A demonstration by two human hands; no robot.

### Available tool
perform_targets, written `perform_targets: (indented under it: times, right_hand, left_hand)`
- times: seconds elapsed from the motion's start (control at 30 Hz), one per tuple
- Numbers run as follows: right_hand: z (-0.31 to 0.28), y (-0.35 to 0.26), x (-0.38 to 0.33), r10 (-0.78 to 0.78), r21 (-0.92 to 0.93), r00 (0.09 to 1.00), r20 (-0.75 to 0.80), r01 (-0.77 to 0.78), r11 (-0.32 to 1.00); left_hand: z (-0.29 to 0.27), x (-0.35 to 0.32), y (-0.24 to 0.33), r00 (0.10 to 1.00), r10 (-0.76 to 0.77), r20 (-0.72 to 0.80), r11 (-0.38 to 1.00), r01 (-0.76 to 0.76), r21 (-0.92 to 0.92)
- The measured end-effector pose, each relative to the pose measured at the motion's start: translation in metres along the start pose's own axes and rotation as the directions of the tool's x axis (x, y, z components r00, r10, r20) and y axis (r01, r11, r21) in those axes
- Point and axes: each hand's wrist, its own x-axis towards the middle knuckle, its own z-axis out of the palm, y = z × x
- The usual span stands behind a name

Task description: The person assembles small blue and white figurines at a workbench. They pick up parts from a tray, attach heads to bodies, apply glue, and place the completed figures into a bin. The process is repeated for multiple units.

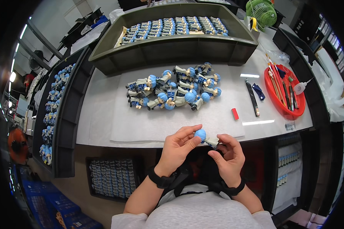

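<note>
Both my hands hold one small figurine (pixel 201 134) with round blue hair and a pale body, just over the table's near edge. My left hand (pixel 180 145) pinches its blue head between thumb and fingers. At the other end, my right hand (pixel 230 154) has its fingers closed around the lower body, which they partly cover. The figurine lies tilted, head toward the left. Beyond my hands, a heap of similar figurines (pixel 172 91) with blue hair and dark blue and pale clothes rests on a white sheet (pixel 133 128).
A big dark tray (pixel 172 51) with rows of figurines stands at the back; another crate (pixel 67 133) is at the left. On the right are a red block (pixel 235 113), a black pen-like tool (pixel 252 97) and a red dish (pixel 300 103) of brushes. A lower tray (pixel 112 198) holds more figurines.
</note>
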Motion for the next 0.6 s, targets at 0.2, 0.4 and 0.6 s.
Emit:
perform_targets:
  times: [0.2,0.4,0.6]
  right_hand:
    - [0.001,-0.007,0.002,0.006,0.042,0.998,-0.066,-0.004,0.999]
    - [0.006,-0.014,0.009,-0.090,-0.001,0.995,-0.048,0.090,0.996]
    - [0.005,-0.012,0.005,-0.072,-0.021,0.996,-0.048,0.071,0.997]
  left_hand:
    - [0.001,0.000,-0.003,0.999,-0.048,-0.025,0.994,0.045,-0.103]
    - [0.006,0.000,-0.002,0.966,-0.254,0.049,0.946,0.259,-0.193]
    - [0.011,-0.001,-0.002,0.967,-0.246,0.064,0.958,0.253,-0.133]
